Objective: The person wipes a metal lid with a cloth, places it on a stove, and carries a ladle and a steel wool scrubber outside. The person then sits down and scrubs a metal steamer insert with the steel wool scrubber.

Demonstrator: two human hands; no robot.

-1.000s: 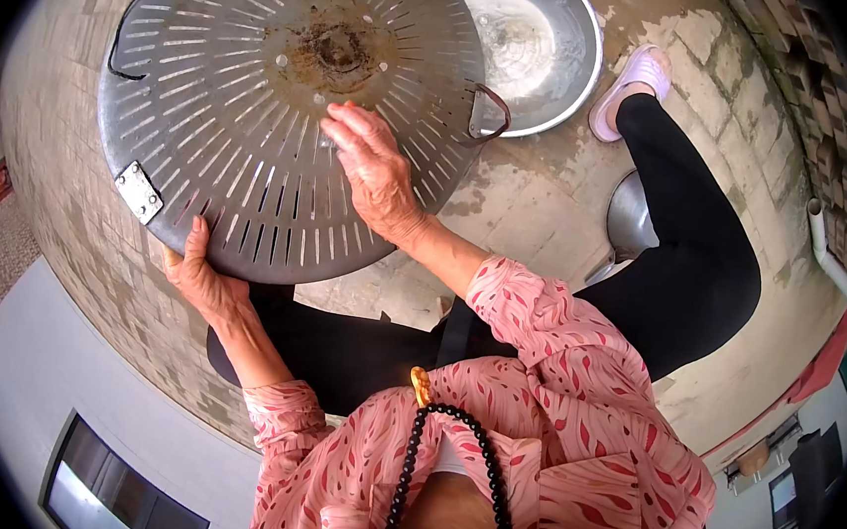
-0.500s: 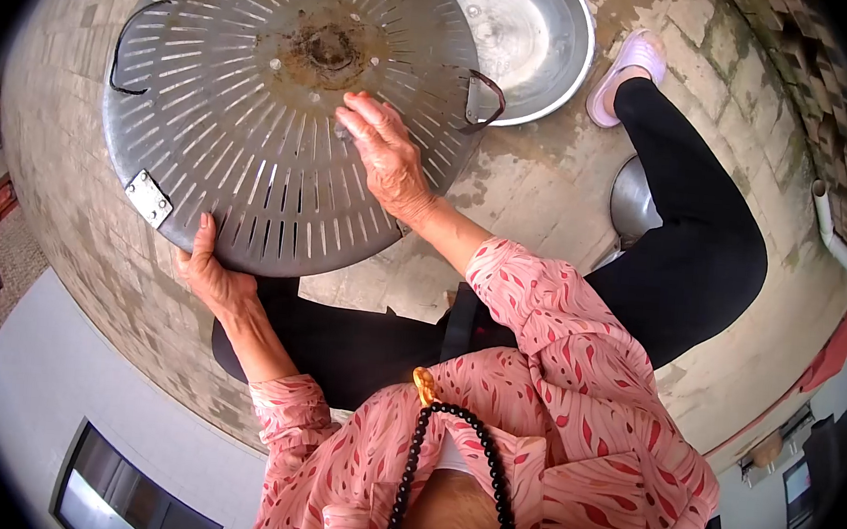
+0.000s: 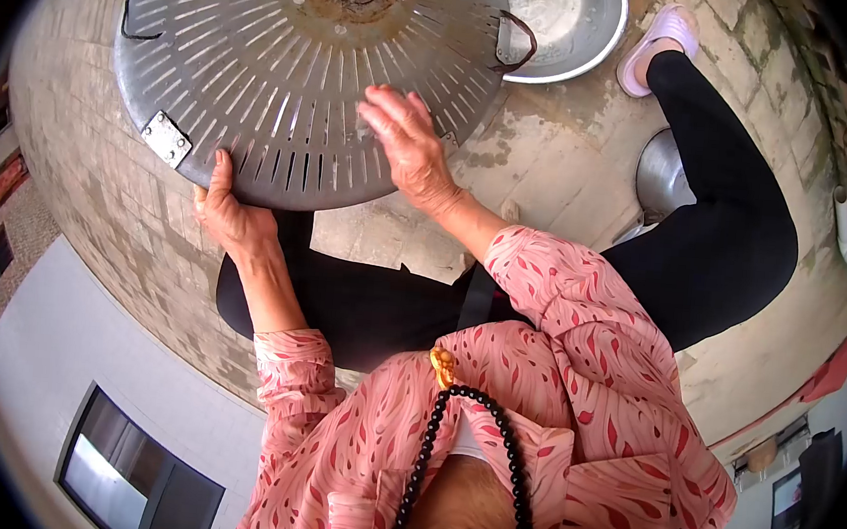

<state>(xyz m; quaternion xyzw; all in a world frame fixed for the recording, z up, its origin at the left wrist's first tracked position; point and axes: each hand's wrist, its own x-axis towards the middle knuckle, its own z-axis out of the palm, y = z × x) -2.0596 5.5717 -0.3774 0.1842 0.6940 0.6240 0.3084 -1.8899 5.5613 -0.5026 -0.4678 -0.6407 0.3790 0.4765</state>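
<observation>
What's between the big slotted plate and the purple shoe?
In the head view, from slotted plate to purple shoe: the metal basin, then bare paving.

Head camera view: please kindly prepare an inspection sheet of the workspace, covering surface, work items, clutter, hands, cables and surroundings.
Surface: paved ground, with dark, uneven patches.
Work items: slotted metal disc, stained brown around its centre; a riveted plate sits at its near-left edge.
Clutter: metal basin beyond the disc, partly covered by it in view; metal vessel partly hidden by the right leg.
Hands: left hand grips the disc's near rim, thumb on top; right hand is over the disc, fingers blurred, so contact or anything held is unclear.
Cables: nothing seen.
Surroundings: pale wall with a window; downpipe at right.
</observation>
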